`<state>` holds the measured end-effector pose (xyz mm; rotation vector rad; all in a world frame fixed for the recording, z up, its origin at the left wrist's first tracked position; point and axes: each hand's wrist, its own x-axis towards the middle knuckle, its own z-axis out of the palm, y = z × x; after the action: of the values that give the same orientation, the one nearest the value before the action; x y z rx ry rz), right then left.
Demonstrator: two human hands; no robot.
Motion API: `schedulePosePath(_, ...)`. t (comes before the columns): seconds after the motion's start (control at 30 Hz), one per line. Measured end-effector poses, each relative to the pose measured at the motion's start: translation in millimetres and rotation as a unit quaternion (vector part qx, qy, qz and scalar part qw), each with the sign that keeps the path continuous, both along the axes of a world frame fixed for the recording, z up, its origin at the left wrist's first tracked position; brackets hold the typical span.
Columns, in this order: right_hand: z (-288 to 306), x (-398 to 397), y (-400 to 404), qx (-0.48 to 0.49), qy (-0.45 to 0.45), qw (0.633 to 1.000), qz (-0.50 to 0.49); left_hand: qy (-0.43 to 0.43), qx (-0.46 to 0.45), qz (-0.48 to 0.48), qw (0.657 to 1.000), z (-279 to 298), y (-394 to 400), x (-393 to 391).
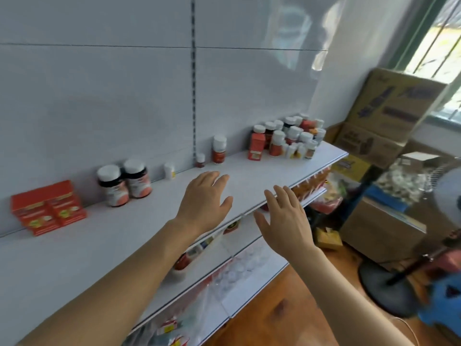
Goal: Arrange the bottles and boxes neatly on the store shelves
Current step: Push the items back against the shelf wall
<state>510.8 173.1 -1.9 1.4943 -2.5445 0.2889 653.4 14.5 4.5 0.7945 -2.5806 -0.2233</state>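
Note:
Along the back of the white top shelf (124, 236) stand two red boxes (48, 208) at the left, then two large white-capped bottles (124, 184), a tiny white bottle (169, 171), a small red bottle (200, 160) and an orange-labelled bottle (219, 149). A red box (256, 146) and a crowd of several mixed bottles (294, 138) fill the shelf's far right end. My left hand (205, 201) hovers over the shelf with fingers spread, holding nothing. My right hand (284, 218) is at the shelf's front edge, fingers straight, also holding nothing.
Lower shelves (249, 285) hold packets and clear bottles. Stacked cardboard cartons (389, 116) stand at the right beside a window. A standing fan (446, 196) and its dark base (389, 288) sit on the wooden floor at the right.

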Motion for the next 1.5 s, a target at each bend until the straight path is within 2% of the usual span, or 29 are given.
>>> schedulePosePath(0.27,20,-138,-35,0.021,0.015,0.999,-0.035,0.025,0.038,-0.030,0.999,6,-47,-149)
schedulePosePath(0.47,10,-216,-75,0.021,-0.004,1.000,-0.017,0.004,0.065,-0.006,0.998,-2,-79,-217)
schedulePosePath(0.93,-7,-403,-197,-0.020,-0.019,0.986,0.162,0.011,0.105,0.191,0.976,-22,-130,-356)
schedulePosePath(1.17,-15,-423,-248,-0.004,-0.025,0.966,0.256,-0.022,0.104,0.259,0.960,-35,-147,-374)
schedulePosePath(1.5,-14,-430,-270,0.028,-0.060,0.954,0.293,0.042,0.164,0.243,0.955,-35,-154,-370)
